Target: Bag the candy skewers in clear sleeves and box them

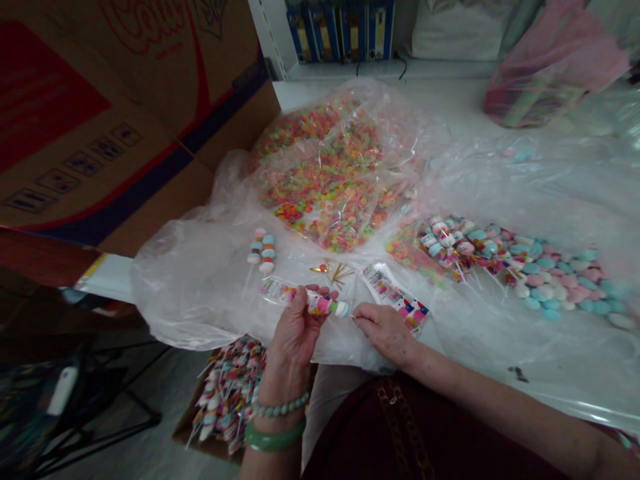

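My left hand (299, 327) is closed around a printed clear wrapper (276, 290) lying across its fingers. The white and blue end of a candy skewer (342, 309) sticks out of the wrapper's right side. Its thin stick runs into my right hand (383, 331), whose fingers are pinched on it. Just beyond the hands, gold twist ties (341, 272) lie scattered on the plastic sheet. A stack of printed wrappers (393, 293) rests beyond my right hand. Two unwrapped candy skewers (262, 251) lie side by side to the left.
Small colourful candies (330, 167) fill a clear bag at the back. On the right are wrapped candy skewers (463, 243) and loose pastel candies (560, 283). A large cardboard box (150, 133) stands at left. Below the table edge, another box holds many wrapped skewers (230, 393).
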`<state>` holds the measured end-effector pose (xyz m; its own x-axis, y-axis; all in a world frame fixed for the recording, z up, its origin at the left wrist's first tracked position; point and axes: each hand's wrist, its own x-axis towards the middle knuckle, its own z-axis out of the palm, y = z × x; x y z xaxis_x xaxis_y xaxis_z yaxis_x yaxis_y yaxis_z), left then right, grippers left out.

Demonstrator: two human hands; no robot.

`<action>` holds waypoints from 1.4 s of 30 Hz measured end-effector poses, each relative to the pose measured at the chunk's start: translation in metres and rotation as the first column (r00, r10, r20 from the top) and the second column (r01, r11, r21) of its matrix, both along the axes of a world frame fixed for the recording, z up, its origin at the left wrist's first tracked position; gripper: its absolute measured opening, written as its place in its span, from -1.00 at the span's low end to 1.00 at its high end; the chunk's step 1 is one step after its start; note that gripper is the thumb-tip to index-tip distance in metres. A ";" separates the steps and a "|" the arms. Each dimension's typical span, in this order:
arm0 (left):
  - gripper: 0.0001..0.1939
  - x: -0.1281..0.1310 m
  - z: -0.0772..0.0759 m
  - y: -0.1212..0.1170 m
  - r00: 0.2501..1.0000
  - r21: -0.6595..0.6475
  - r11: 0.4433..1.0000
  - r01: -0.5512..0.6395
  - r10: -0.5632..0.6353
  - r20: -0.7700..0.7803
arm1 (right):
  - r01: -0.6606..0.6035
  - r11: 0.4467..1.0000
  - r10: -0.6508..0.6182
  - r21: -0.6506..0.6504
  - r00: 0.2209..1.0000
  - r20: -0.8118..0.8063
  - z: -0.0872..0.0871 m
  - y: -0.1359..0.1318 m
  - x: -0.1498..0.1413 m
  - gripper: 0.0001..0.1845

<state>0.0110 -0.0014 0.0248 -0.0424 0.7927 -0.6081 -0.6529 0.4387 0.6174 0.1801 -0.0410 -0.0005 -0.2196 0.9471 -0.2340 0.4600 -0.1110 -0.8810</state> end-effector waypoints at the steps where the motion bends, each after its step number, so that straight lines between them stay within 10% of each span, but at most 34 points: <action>1: -0.83 0.001 0.002 -0.002 1.000 0.028 1.000 0.014 -0.014 -0.015 | 0.021 0.991 -0.041 -0.134 0.989 -0.145 0.003 0.001 0.000 -0.86; 5: -0.83 0.005 0.016 -0.009 0.996 0.108 0.991 0.080 -0.076 -0.038 | -0.250 0.813 -0.235 -0.526 0.685 -0.689 0.012 -0.001 0.001 -0.87; 9: -0.78 0.005 0.032 -0.019 0.990 0.149 0.980 0.132 -0.138 0.029 | -0.619 0.618 -0.340 -0.485 0.346 -0.875 0.011 -0.011 0.009 -0.80; 15: -0.71 0.022 0.047 -0.040 0.987 0.253 0.954 0.162 -0.151 -0.063 | -0.591 0.655 -0.423 -0.471 0.230 -0.877 0.014 -0.029 0.020 -0.86; 20: -0.74 0.051 0.055 -0.058 0.977 0.291 0.933 0.212 -0.193 -0.092 | -0.413 0.797 -0.330 -0.441 0.314 -0.890 0.028 -0.054 0.021 -0.87; 25: -0.72 0.060 0.062 -0.070 0.972 0.152 0.961 0.229 -0.218 -0.086 | 0.090 0.984 -0.172 -0.154 0.707 -0.686 0.032 -0.078 0.033 -0.92; 29: -0.80 0.062 0.060 -0.073 0.985 0.183 0.970 0.161 -0.145 -0.098 | 0.253 0.936 -0.152 0.244 0.917 -0.370 0.030 -0.094 0.045 -0.93; 33: -0.90 0.066 0.057 -0.073 0.995 0.263 0.963 0.054 -0.030 -0.093 | 0.283 0.930 -0.190 0.233 0.915 -0.355 0.030 -0.104 0.050 -0.90; 37: -0.81 0.070 0.058 -0.077 0.998 0.359 0.932 0.053 -0.055 -0.003 | 0.157 0.961 -0.275 -0.227 0.632 -0.725 0.029 -0.105 0.049 -0.94; 42: -0.72 0.069 0.057 -0.081 0.986 0.401 0.915 0.044 -0.103 0.128 | -0.403 0.794 -0.434 -0.455 0.148 -0.888 0.020 -0.102 0.054 -0.79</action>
